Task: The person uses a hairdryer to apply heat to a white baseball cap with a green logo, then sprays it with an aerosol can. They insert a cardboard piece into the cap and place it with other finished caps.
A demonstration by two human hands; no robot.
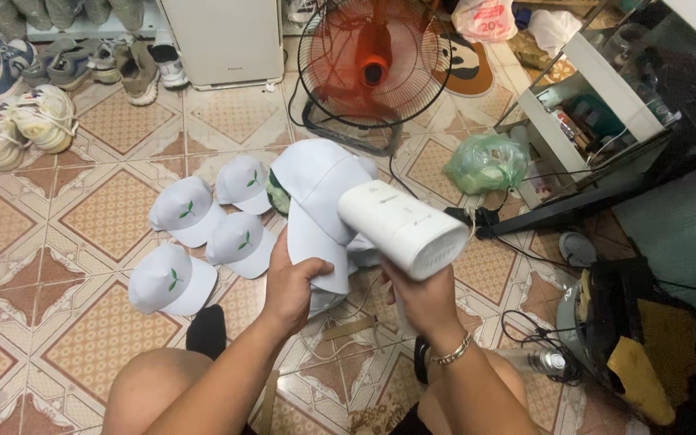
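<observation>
My left hand (289,283) grips a white cap (313,193) by its brim, holding it up in front of me. In my right hand (422,300) is a white handheld garment steamer (402,228), its head pressed against the cap's side. Several more white caps with small green leaf marks lie on the tiled floor to the left: one at the far left (183,211), one behind it (243,182), one in the middle (241,243) and one closest to me (169,280).
An orange floor fan (368,66) stands ahead. Shoes (42,117) line the top left by a white appliance (223,36). A green plastic bag (486,163), a shelf unit (590,121), cables (525,326) and a dark bag (646,338) crowd the right.
</observation>
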